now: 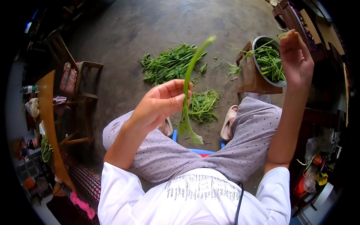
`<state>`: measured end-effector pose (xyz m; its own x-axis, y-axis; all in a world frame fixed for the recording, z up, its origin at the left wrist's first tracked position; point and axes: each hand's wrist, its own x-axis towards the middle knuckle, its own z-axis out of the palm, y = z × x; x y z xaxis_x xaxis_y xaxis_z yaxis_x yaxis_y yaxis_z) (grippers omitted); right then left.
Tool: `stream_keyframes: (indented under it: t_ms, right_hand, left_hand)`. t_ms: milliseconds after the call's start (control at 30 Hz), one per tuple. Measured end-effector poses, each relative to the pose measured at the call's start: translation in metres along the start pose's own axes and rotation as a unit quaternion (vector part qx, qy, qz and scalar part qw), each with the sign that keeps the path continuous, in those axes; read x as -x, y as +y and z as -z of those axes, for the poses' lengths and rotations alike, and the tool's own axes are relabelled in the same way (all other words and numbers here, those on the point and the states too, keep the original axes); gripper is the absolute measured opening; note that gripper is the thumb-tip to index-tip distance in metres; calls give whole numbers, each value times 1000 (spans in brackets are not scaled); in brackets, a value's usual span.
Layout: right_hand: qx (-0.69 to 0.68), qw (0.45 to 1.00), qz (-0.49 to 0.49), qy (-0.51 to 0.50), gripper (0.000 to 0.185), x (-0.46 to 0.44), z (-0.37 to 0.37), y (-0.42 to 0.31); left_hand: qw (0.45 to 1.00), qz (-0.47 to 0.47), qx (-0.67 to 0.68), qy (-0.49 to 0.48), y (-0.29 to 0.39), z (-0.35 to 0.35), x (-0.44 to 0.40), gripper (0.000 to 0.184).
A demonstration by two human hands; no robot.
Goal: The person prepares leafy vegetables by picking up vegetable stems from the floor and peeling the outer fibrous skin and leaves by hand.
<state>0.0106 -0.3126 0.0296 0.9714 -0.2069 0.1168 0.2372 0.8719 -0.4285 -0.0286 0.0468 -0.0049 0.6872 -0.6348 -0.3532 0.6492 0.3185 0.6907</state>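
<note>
My left hand point(163, 103) pinches a long green vegetable stalk point(190, 71), held upright in front of my lap. Its pale cut end is at the top and a small leaf hangs at the bottom. My right hand point(299, 60) is raised at the right, fingers closed on a thin green strand point(245, 56) that trails left with a wilted bit of leaf. Just beside that hand, a metal basin point(256, 62) holds several cut green stalks point(270, 62). On the floor lie a heap of leafy stalks point(170, 62) and a smaller pile of stringy peelings point(204, 105).
The basin rests on a small wooden stool point(245, 75). At the left are a wooden chair point(90, 71) and a wooden tabletop edge point(48, 108). A blue plastic seat point(198, 151) is under me. Cluttered furniture point(318, 165) lines the right side.
</note>
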Motion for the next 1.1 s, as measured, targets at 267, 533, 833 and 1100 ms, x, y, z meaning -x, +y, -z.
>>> stream_keyframes:
  t_ms: [267, 533, 833, 1100]
  right_hand:
    - [492, 827, -216, -164, 12, 84, -47, 110]
    - [549, 809, -166, -131, 12, 96, -56, 129]
    - [550, 808, -174, -120, 13, 95, -55, 134]
    - [544, 805, -215, -94, 14, 93, -59, 134]
  left_hand:
    - [994, -65, 84, 1, -2, 3, -5, 34]
    - [993, -87, 85, 14, -10, -6, -11, 34]
    - [989, -132, 29, 63, -12, -14, -10, 32]
    - [983, -160, 8, 85, -17, -16, -14, 33]
